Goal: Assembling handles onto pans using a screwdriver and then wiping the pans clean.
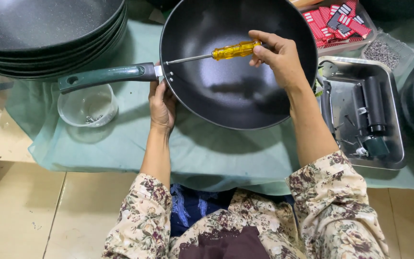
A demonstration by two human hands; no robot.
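Fingers [264, 48] around screwdriver [235, 50] inside pan [226, 91]

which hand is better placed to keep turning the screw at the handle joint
Right. The right hand already grips the yellow screwdriver, whose tip sits by the screws where the green handle meets the pan. The left hand is under the pan rim, steadying it.

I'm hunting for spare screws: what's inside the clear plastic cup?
The clear plastic cup holds a few small dark metal pieces, likely screws, at its bottom. The green pan handle covers its far rim.
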